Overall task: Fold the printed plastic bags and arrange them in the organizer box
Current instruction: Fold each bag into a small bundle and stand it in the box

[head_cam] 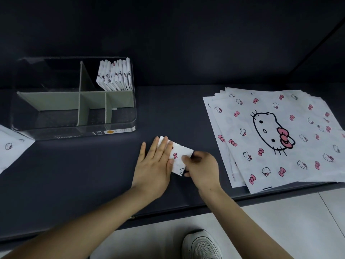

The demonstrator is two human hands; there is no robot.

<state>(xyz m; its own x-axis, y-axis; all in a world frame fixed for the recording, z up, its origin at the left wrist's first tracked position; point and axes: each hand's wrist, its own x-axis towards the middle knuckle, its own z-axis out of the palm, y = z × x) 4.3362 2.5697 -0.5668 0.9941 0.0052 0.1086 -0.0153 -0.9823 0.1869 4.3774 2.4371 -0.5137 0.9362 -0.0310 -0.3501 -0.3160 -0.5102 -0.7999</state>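
A small folded printed bag (pixel 178 156), white with cat faces and pink bows, lies on the dark table in front of me. My left hand (pixel 155 165) presses flat on its left half with straight fingers. My right hand (pixel 202 167) pinches its right edge between thumb and fingers. The clear organizer box (pixel 74 128) with grey-green dividers stands at the back left. Several folded bags (pixel 116 75) stand upright in its back right compartment. A stack of flat unfolded bags (pixel 276 135) lies at the right.
Another flat printed bag (pixel 11 146) pokes in at the left edge, beside the box. The table's front edge (pixel 186 208) runs just below my wrists. A white shoe (pixel 202 245) shows on the pale floor below.
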